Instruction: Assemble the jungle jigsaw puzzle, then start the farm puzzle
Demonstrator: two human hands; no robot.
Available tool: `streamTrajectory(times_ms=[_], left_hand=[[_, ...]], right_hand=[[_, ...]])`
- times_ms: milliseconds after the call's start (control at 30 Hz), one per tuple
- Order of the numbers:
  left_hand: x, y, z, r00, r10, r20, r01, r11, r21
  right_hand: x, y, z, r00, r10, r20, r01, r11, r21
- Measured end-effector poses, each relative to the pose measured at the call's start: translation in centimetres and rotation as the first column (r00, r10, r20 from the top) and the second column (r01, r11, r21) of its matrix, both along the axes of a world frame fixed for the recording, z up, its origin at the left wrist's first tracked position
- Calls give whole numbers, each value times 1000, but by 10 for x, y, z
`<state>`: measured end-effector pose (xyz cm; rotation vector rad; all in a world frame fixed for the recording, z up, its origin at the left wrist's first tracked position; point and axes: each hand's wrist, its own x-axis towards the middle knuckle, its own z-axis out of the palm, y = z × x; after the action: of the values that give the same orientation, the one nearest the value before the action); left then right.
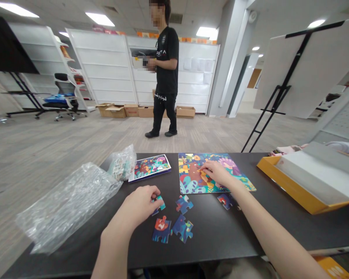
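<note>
My left hand curls its fingers over a teal jigsaw piece near the table's middle, its fingertips closed on the edge. A colourful jigsaw puzzle lies flat on the black table, largely filled in. Over its centre, my right hand has fingertips drawn together on the surface; whatever may be between them is hidden. Several loose pieces lie nearer to me, among them a red-and-blue piece, a dark blue one and another. One more loose piece sits beside my right forearm.
A picture card lies left of the puzzle. Clear plastic wrap and a bag cover the table's left side. An open yellow-edged box stands right. A person is on the floor beyond; a whiteboard stand is right.
</note>
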<state>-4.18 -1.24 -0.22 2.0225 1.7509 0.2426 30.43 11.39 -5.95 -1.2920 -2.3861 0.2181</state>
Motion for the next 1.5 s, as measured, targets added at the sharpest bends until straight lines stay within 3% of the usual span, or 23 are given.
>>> streamTrajectory(times_ms=[267, 600, 833, 1033, 1167, 1333, 1433, 1500], left_hand=[[-2, -2, -1, 997, -1, -77, -6, 996, -90], [-3, -1, -6, 997, -38, -68, 37, 999, -7], [-1, -1, 1, 996, -30, 89, 26, 999, 45], [7, 1, 5, 917, -59, 395, -13, 984, 177], [18, 3, 4, 813, -55, 579, -24, 992, 128], [25, 4, 3, 736, -10, 677, 15, 1000, -1], [28, 3, 3, 711, 27, 703, 12, 999, -51], [33, 2, 2, 692, 36, 721, 10, 998, -60]], right_hand=[[-2, 0, 1, 1000, -20, -1, 20, 1000, -6], [-3, -2, 1, 1000, -17, 7, 17, 1000, -8], [-2, -2, 0, 1000, -6, 11, 6, 1000, 11], [-3, -2, 1, 1000, -9, 22, 9, 1000, -3], [-3, -3, 1, 1000, -9, 13, 9, 1000, -7], [-4, -9, 8, 1000, 6, -29, -6, 1000, 3], [-8, -17, 20, 990, -20, -138, 25, 999, 35], [-15, -25, 31, 970, -24, -242, 22, 1000, -13]])
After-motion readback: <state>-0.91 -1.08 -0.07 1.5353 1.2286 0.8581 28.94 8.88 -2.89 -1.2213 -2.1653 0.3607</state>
